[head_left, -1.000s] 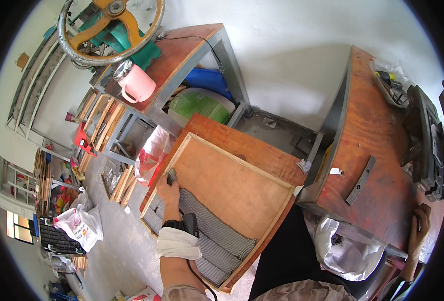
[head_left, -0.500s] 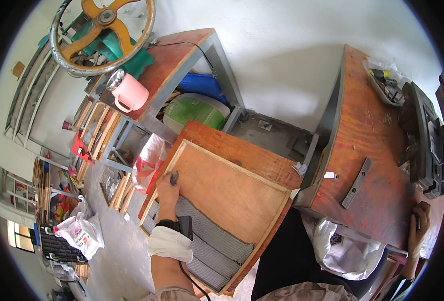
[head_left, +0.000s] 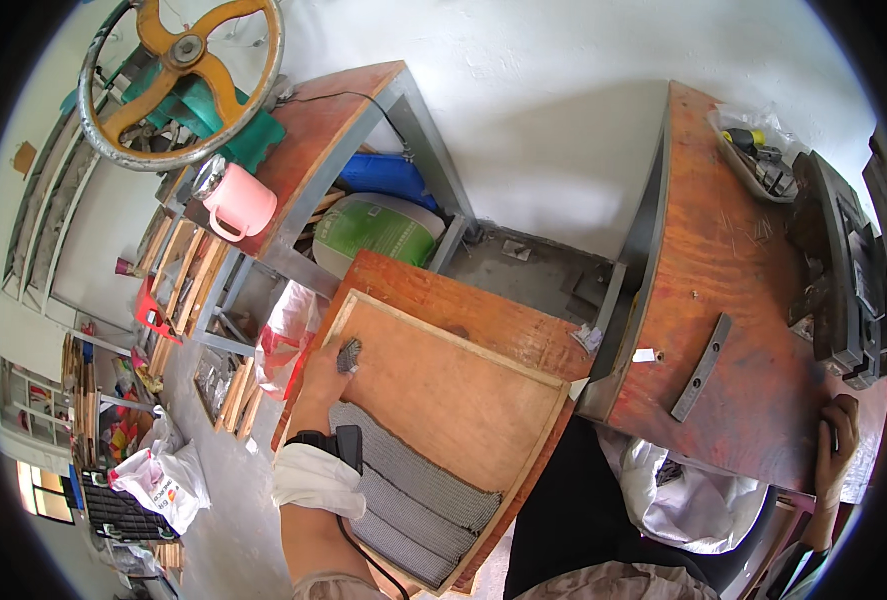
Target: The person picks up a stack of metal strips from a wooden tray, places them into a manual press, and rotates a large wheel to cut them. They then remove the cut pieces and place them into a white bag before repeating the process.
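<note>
A shallow wooden tray [head_left: 463,372] lies tilted in front of me, on a reddish wooden board [head_left: 393,280]. Rows of small grey metal pieces [head_left: 418,490], packed tightly side by side, cover its near-left part. My left hand [head_left: 323,378] is over the tray's left side, just beyond the rows, fingers closed around a small bundle of grey metal pieces [head_left: 349,356]. My right hand [head_left: 837,445] rests at the right bench's near edge, beside a dark metal machine [head_left: 838,275]. Its fingers are curled, and what they may hold is hidden.
The right bench [head_left: 728,400] carries a flat metal bar [head_left: 701,368] and a plastic-lined tray of tools [head_left: 758,160]. Below hangs a white sack [head_left: 688,505]. At the left bench stand a pink mug [head_left: 241,203] and a large yellow handwheel [head_left: 185,50]; plastic bags [head_left: 163,475] lie on the left.
The whole view has shifted slightly, with the benches now further left. My left hand has moved a little farther over the tray, showing more of the bundle. My right hand stays at the bench edge.
</note>
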`<control>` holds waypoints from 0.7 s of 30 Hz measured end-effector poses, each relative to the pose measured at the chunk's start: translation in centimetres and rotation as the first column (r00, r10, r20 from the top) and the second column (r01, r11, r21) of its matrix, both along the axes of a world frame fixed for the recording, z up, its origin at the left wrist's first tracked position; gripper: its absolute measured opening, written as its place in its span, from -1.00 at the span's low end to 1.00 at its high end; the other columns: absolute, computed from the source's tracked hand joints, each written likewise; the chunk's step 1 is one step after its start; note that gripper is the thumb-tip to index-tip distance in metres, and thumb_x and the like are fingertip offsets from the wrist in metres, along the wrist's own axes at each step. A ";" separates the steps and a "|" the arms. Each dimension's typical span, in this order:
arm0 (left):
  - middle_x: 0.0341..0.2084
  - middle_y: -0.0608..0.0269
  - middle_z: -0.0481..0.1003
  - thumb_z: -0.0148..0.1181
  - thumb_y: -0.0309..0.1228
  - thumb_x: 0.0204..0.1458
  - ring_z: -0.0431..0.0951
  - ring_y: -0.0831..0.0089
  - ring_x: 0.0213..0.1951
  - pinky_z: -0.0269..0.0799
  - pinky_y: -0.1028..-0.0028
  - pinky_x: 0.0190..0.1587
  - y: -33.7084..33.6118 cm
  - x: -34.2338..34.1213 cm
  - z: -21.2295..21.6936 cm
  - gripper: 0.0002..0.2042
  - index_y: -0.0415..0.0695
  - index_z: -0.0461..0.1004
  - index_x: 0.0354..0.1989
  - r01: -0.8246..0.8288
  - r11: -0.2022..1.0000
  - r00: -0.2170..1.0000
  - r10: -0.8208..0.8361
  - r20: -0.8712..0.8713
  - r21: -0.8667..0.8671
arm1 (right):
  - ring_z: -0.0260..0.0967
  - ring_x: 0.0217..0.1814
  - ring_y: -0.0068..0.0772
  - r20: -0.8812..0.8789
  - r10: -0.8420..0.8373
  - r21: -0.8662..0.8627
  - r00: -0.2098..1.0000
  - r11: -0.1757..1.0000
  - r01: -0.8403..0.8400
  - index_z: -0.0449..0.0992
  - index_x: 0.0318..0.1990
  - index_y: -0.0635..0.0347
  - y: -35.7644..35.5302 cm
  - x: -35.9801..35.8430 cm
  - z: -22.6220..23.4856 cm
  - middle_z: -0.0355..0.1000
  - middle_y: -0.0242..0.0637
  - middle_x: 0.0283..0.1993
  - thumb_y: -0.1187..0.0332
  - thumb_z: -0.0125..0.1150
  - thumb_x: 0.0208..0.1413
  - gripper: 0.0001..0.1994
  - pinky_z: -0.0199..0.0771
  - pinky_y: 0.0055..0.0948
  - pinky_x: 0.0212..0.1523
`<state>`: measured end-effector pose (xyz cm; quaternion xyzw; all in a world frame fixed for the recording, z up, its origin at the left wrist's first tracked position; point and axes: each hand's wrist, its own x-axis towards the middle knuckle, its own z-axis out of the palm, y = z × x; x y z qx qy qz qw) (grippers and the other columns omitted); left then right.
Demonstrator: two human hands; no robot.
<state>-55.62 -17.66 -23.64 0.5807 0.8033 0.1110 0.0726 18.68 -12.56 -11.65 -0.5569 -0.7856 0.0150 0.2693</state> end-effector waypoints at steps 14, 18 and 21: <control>-0.48 -0.05 0.57 0.36 -0.31 -0.33 0.61 0.19 -0.41 0.48 0.30 -0.36 2.9 1.7 -4.0 -0.63 -0.23 0.59 -0.29 -0.439 0.899 0.880 0.430 0.203 -0.001 | 0.29 -0.10 -0.06 -0.035 -0.022 -0.006 0.999 1.000 0.022 0.42 -0.30 0.34 -0.9 -0.9 1.9 0.31 -0.07 -0.20 0.62 0.07 -0.13 -0.83 0.27 -0.27 -0.02; -0.48 0.16 0.52 0.26 -0.49 -0.20 0.51 0.46 -0.46 0.43 0.48 -0.44 1.0 4.3 2.4 -0.69 -0.43 0.50 -0.25 -0.462 0.883 0.686 0.297 0.665 0.082 | 0.34 -0.16 -0.06 -0.082 0.047 0.014 0.996 0.999 -0.046 0.49 -0.36 0.30 1.1 -3.9 2.3 0.40 -0.12 -0.27 0.62 0.22 -0.24 -0.81 0.33 -0.21 -0.10; -0.38 0.13 0.51 0.23 -0.64 -0.19 0.53 0.47 -0.38 0.49 0.53 -0.33 4.1 12.1 10.1 -0.64 -0.43 0.45 -0.13 -0.327 0.922 0.583 0.023 0.812 0.209 | 0.36 -0.19 -0.06 -0.085 0.065 0.075 0.994 0.995 -0.059 0.52 -0.35 0.26 0.7 -3.9 3.1 0.42 -0.14 -0.26 0.57 0.29 -0.22 -0.81 0.38 -0.21 -0.16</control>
